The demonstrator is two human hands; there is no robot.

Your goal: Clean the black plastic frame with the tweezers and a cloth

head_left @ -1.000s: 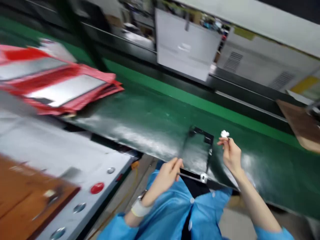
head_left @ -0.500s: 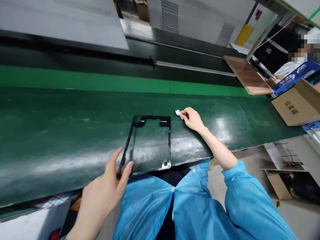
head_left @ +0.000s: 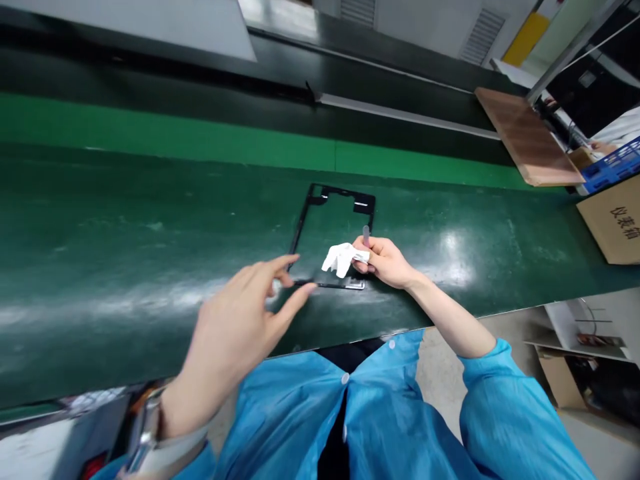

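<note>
A thin black rectangular frame (head_left: 301, 223) lies on the green bench, with dark tabs along its far side and a bright metallic patch at its near right corner. My left hand (head_left: 245, 313) is at the frame's near left corner, thumb and forefinger apart on either side of it; whether they touch it is unclear. Something small and whitish shows under its fingers. My right hand (head_left: 387, 262) is closed on a crumpled white wipe (head_left: 341, 259), held over the frame's near right part. A slim greyish rounded tip (head_left: 366, 233) sticks up from the same hand.
The green bench top (head_left: 150, 220) runs across the view. At the far right are a wooden board (head_left: 527, 137), a cardboard box (head_left: 615, 217) and a blue crate (head_left: 615, 163). A co-worker's sleeve (head_left: 620, 127) shows behind the crate. A grey panel (head_left: 150, 23) stands back left.
The frame now lies farther from the bench's near edge. My left hand has loosened from its side and reached forward. My right hand has brought the white wipe back toward me, over the frame.
</note>
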